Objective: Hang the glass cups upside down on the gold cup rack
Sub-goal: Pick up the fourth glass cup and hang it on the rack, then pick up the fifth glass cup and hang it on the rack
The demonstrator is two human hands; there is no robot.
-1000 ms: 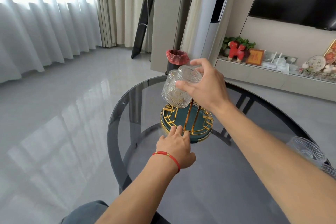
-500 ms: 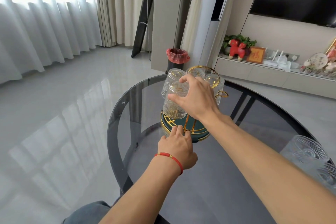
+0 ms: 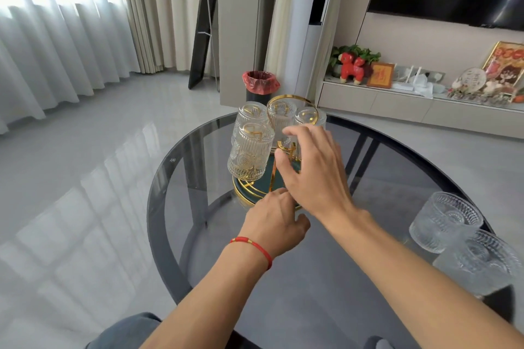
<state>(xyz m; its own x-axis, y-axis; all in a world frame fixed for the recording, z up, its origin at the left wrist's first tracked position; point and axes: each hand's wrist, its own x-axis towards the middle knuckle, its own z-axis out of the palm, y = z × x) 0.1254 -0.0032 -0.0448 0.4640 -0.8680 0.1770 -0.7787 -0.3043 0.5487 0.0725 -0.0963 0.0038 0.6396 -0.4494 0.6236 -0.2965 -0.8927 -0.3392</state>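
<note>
Spreading across a pale tiled living room with sheer white curtains [image 3: 42,59] is a round smoked-glass table [image 3: 326,278]. A gold wire cup rack on a green round base [image 3: 249,193] stands near its far side, with four ribbed clear glass cups [image 3: 249,150] hanging upside down on it. Two more clear patterned glass cups [image 3: 445,221] sit upright at the table's right edge. The right hand [image 3: 314,173] hovers open and empty beside the rack; the left hand [image 3: 275,224] rests loosely open, fingertips at the base.

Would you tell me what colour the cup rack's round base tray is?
Dark green round base tray with gold rim, seen in the head view.
</note>
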